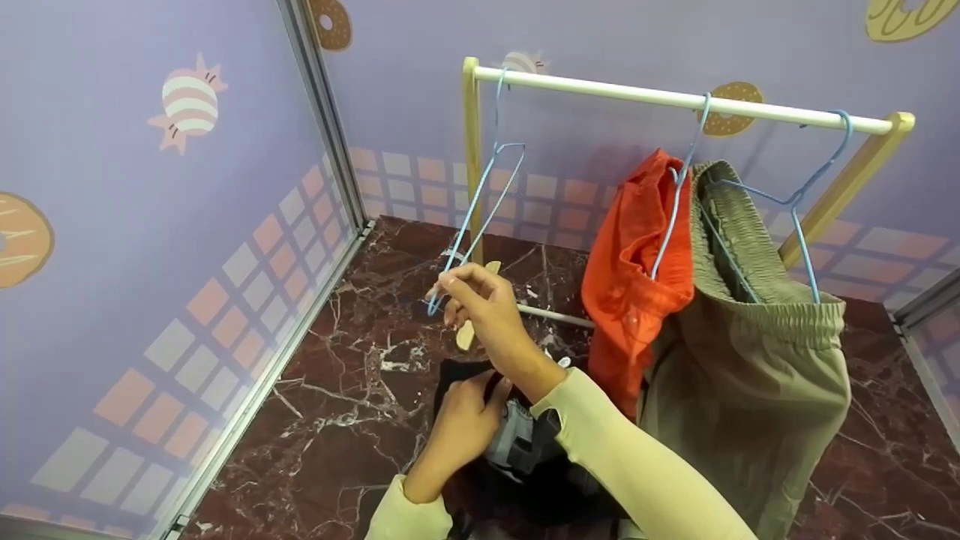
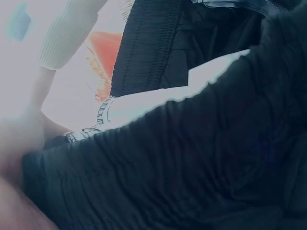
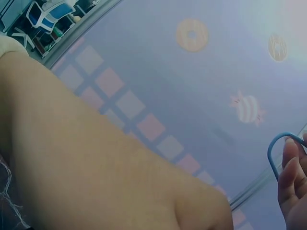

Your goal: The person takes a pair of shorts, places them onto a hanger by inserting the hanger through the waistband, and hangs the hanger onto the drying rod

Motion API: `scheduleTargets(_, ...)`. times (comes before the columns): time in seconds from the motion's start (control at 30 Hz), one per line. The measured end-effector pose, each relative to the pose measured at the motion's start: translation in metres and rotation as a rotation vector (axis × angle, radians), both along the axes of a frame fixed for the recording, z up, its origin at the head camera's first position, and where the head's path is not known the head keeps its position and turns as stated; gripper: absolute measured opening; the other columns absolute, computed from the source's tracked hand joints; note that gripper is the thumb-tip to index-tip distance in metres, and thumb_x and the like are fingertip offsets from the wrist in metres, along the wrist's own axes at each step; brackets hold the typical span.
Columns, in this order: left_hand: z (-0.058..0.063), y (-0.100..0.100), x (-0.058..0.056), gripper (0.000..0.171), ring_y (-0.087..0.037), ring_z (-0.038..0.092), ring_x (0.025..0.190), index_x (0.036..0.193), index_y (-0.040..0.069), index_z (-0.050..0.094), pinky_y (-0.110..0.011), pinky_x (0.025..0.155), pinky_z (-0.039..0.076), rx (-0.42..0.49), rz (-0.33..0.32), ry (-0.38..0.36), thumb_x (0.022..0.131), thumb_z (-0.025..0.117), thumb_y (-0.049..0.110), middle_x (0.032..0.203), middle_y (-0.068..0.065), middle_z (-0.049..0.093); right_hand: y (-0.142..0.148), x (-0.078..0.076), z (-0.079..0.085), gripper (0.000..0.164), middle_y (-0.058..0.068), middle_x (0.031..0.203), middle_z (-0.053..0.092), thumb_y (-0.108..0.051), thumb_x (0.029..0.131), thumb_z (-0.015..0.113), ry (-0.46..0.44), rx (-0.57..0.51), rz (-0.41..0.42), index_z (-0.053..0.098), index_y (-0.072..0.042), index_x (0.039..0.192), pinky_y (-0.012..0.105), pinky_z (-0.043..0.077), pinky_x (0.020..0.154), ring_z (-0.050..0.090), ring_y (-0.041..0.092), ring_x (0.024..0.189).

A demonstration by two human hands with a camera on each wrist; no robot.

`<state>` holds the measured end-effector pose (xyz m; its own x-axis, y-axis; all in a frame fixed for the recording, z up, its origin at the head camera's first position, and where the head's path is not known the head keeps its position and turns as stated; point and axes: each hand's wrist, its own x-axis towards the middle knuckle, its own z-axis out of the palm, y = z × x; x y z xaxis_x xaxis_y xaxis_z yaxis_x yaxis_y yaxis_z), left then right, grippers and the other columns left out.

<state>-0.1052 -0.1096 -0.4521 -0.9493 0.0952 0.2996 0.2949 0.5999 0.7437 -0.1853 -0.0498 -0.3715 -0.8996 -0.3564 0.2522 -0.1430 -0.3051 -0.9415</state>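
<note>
My right hand pinches the lower end of a blue wire hanger, whose hook sits on the left end of the rack's white rail. In the right wrist view, the fingers hold the hanger's curved blue end. Below, my left hand grips the waistband of black pants. Their gathered elastic waistband fills much of the left wrist view, with the waist opening gaping. The left fingertips are hidden by the cloth.
On the same rail, red pants and khaki pants hang from blue hangers to the right. The wooden rack post stands behind the first hanger. Patterned walls enclose the dark marbled floor.
</note>
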Motion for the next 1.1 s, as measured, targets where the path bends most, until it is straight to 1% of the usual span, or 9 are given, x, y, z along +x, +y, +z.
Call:
scheduleTargets(0.17, 0.0, 0.0, 0.0, 0.033, -0.004, 0.036, 0.046, 0.065, 0.02, 0.049, -0.019, 0.048, 0.033, -0.002, -0.002, 0.008, 0.095, 0.046, 0.033, 0.054, 0.009, 0.04, 0.002, -0.003, -0.002, 0.013, 0.008, 0.07, 0.062, -0.014, 0.089, 0.058, -0.005, -0.055, -0.071, 0.056, -0.003, 0.082, 0.023, 0.04, 0.047, 0.049, 0.013, 0.047)
scheduleTargets(0.3, -0.001, 0.0, -0.001, 0.032, -0.004, 0.038, 0.047, 0.066, 0.02, 0.049, -0.019, 0.048, 0.034, 0.001, 0.0, -0.003, 0.095, 0.046, 0.035, 0.054, 0.009, 0.042, 0.007, -0.004, -0.003, 0.011, 0.005, 0.064, 0.059, -0.013, 0.087, 0.06, -0.019, -0.089, -0.08, 0.054, -0.004, 0.087, 0.023, 0.039, 0.048, 0.048, 0.013, 0.047)
scheduleTargets(0.4, 0.0, 0.0, -0.001, 0.032, -0.004, 0.038, 0.046, 0.067, 0.02, 0.051, -0.02, 0.048, 0.035, 0.006, -0.004, -0.027, 0.095, 0.045, 0.036, 0.054, 0.008, 0.041, 0.012, -0.006, -0.003, 0.014, 0.004, 0.061, 0.06, -0.014, 0.086, 0.061, -0.026, -0.082, -0.074, 0.055, -0.003, 0.092, 0.023, 0.039, 0.048, 0.047, 0.012, 0.048)
scheduleTargets(0.47, 0.0, 0.0, -0.001, 0.033, -0.005, 0.038, 0.045, 0.067, 0.02, 0.051, -0.021, 0.048, 0.035, 0.005, 0.001, -0.04, 0.095, 0.045, 0.038, 0.054, 0.009, 0.04, 0.015, -0.007, -0.002, 0.018, 0.002, 0.059, 0.06, -0.017, 0.086, 0.062, -0.03, -0.051, -0.077, 0.058, -0.003, 0.094, 0.022, 0.039, 0.048, 0.048, 0.011, 0.048)
scheduleTargets(0.67, 0.0, 0.001, -0.001, 0.032, -0.004, 0.038, 0.045, 0.066, 0.021, 0.05, -0.021, 0.05, 0.036, -0.003, 0.013, -0.039, 0.094, 0.047, 0.035, 0.053, 0.009, 0.039, 0.019, -0.008, -0.004, 0.024, 0.001, 0.056, 0.057, -0.019, 0.085, 0.064, -0.02, 0.0, -0.093, 0.061, 0.004, 0.085, 0.021, 0.04, 0.048, 0.05, 0.011, 0.05)
scheduleTargets(0.83, 0.002, 0.002, -0.001, 0.03, -0.005, 0.038, 0.045, 0.066, 0.02, 0.05, -0.021, 0.05, 0.037, 0.009, 0.008, -0.039, 0.094, 0.048, 0.032, 0.053, 0.008, 0.039, 0.022, -0.011, -0.004, 0.024, 0.001, 0.054, 0.056, -0.015, 0.085, 0.063, -0.034, 0.003, -0.164, 0.059, 0.009, 0.081, 0.021, 0.035, 0.045, 0.048, 0.01, 0.047)
scheduleTargets(0.93, 0.001, 0.002, 0.0, 0.031, -0.004, 0.038, 0.046, 0.066, 0.02, 0.049, -0.02, 0.05, 0.037, 0.004, 0.01, -0.03, 0.095, 0.048, 0.032, 0.053, 0.009, 0.039, 0.027, -0.013, -0.005, 0.022, 0.0, 0.053, 0.054, -0.015, 0.086, 0.063, -0.056, 0.015, -0.22, 0.06, 0.005, 0.077, 0.021, 0.032, 0.044, 0.044, 0.01, 0.045)
scheduleTargets(1.0, 0.0, 0.002, 0.0, 0.031, -0.004, 0.036, 0.047, 0.066, 0.02, 0.048, -0.02, 0.05, 0.036, -0.004, 0.011, -0.017, 0.095, 0.047, 0.033, 0.053, 0.009, 0.037, 0.031, -0.015, -0.006, 0.021, -0.001, 0.05, 0.05, -0.015, 0.086, 0.062, -0.057, 0.035, -0.257, 0.059, 0.0, 0.072, 0.021, 0.031, 0.044, 0.04, 0.01, 0.043)
scheduleTargets(1.1, 0.0, 0.002, 0.0, 0.033, -0.005, 0.033, 0.046, 0.065, 0.019, 0.046, -0.02, 0.049, 0.035, -0.008, 0.013, -0.011, 0.095, 0.047, 0.033, 0.053, 0.009, 0.034, 0.037, -0.016, -0.006, 0.025, -0.004, 0.047, 0.043, -0.015, 0.087, 0.062, -0.049, 0.069, -0.312, 0.056, -0.006, 0.065, 0.021, 0.028, 0.044, 0.035, 0.009, 0.043)
